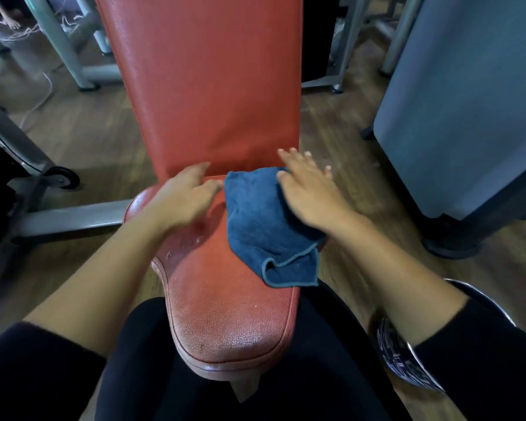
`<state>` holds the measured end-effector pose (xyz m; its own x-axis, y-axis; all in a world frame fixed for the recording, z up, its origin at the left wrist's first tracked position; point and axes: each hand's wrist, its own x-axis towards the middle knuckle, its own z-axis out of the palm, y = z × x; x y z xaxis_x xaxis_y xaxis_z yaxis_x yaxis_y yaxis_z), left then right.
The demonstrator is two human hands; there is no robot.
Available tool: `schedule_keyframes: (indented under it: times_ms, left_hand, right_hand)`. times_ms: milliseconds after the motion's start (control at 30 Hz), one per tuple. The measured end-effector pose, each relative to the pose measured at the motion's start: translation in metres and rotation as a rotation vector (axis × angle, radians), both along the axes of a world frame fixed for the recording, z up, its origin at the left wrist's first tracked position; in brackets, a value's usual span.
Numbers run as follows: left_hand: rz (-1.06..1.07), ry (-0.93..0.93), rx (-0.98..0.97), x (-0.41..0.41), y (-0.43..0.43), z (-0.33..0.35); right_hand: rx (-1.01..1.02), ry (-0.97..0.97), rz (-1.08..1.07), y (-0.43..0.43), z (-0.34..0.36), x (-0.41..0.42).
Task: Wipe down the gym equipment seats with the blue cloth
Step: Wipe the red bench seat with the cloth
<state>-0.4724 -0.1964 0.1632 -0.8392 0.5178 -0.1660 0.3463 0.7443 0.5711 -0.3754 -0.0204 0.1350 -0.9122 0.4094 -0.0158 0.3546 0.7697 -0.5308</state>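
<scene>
A red padded seat with a red backrest behind it fills the middle of the head view. The blue cloth lies rumpled on the right half of the seat, one corner hanging near the seat's right edge. My right hand presses flat on the cloth's upper right part, fingers straight and spread. My left hand rests on the seat's left side by the gap under the backrest, fingers relaxed, its fingertips just touching the cloth's left edge.
Grey metal machine frames stand at the left, with a small wheel on the wooden floor. A large grey-blue machine housing stands at the right. My dark-clothed legs straddle the seat's front end.
</scene>
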Motion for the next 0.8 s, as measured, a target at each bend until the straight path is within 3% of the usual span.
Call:
schedule_keyframes:
  times_ms: [100, 233, 367, 533, 633, 800]
  left_hand:
    - [-0.146, 0.040, 0.052, 0.014, 0.049, 0.000]
    - [-0.263, 0.066, -0.099, 0.025, 0.083, -0.022]
    - [-0.294, 0.164, -0.122, 0.032, 0.068, -0.032]
    - [-0.346, 0.149, -0.041, 0.050, 0.023, -0.026]
    - [-0.333, 0.145, -0.022, 0.066, -0.004, -0.020]
    - [-0.189, 0.232, -0.160, 0.110, -0.017, -0.009]
  right_hand:
    - [0.012, -0.097, -0.005, 0.024, -0.011, 0.019]
    - [0.059, -0.117, 0.030, 0.026, -0.024, 0.027]
    - [0.077, -0.135, 0.034, 0.029, -0.026, 0.025]
    - [0.134, -0.150, 0.036, 0.028, -0.027, 0.025]
    - [0.164, -0.152, 0.043, 0.026, -0.026, 0.023]
    - [0.183, -0.170, 0.051, 0.022, -0.024, 0.019]
